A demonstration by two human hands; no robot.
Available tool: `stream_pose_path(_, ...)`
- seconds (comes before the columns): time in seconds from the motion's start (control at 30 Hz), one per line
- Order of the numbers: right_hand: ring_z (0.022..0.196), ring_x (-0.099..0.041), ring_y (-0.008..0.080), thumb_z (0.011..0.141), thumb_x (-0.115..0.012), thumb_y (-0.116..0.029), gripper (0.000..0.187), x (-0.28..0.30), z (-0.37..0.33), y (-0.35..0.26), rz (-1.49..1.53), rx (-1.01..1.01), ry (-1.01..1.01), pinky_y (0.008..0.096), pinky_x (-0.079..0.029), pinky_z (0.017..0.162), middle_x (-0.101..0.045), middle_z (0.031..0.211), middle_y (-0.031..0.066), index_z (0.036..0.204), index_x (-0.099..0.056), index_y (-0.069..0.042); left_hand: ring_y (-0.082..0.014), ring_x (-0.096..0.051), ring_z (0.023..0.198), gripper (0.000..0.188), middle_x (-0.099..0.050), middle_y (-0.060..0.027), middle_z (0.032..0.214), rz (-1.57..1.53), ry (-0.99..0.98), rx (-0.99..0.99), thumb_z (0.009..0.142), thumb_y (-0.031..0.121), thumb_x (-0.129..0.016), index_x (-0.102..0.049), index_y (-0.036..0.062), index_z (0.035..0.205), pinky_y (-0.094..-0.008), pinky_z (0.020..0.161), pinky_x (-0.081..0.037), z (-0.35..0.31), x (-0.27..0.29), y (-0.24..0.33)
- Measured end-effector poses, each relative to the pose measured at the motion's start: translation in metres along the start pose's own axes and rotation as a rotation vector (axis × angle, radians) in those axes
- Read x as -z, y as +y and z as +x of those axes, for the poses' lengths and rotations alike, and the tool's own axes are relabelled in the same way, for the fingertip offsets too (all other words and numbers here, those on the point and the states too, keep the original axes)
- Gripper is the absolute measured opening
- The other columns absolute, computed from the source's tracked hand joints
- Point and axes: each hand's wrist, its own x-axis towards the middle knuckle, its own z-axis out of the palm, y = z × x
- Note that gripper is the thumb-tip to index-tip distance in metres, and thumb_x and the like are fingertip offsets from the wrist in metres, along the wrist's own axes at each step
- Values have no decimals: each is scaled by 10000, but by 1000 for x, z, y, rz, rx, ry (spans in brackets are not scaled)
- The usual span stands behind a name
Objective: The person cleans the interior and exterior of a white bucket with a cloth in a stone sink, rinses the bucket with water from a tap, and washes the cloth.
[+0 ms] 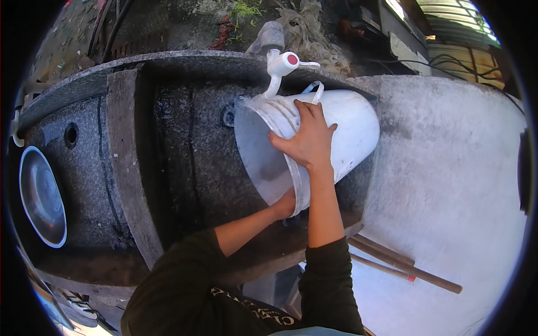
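Observation:
A white plastic bucket [350, 126] lies tilted on its side in the stone sink basin [207, 151], its mouth facing left. My right hand [308, 137] spans the upper side near the rim, fingers spread and thumb over the rim's edge, steadying the bucket. At the lower edge of the mouth, my left hand [286, 204] grips the rim; most of its fingers are hidden. A white tap [278, 67] with a red dot hangs directly above the bucket's rim. Whether water runs from it, I cannot tell. The bucket's handle [317, 92] sticks up behind my right hand.
A stone divider [128, 151] separates this basin from the left one, where a metal bowl [42, 196] leans near a drain hole [70, 135]. A pale concrete slab [437, 151] adjoins on the right. Wooden sticks [414, 266] lie below the basin's right corner.

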Motion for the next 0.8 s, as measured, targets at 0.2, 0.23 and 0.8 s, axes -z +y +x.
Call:
stream_pose_path(0.2,1188,-369,274,515,-672,-468,822,-12,7,-11,18,-41,-41,697,-143,922,-442,1205,105,1191,-464,-50,-288,-400,1166,343,-475,-123,1210,1950,-302,-805,805,198,-454,-531,125,1131,-427,1008,-256,80,193,43)
stream_pose_path(0.23,1191,-367,276,519,-670,-476,825,-8,2,4,3,-103,-66,697,-141,922,-438,1212,111,1197,-461,-54,-283,-420,1140,297,-481,-121,1186,1801,-192,-638,817,192,-437,-543,110,1082,-404,996,-279,99,169,88)
stream_pose_path(0.8,1075,-511,274,614,-700,-335,637,64,-13,117,387,-157,206,329,-380,917,-547,1132,180,1145,-541,-22,-97,-535,638,273,-607,-10,753,291,349,-294,856,273,-552,-637,14,848,-239,579,-436,56,89,146)
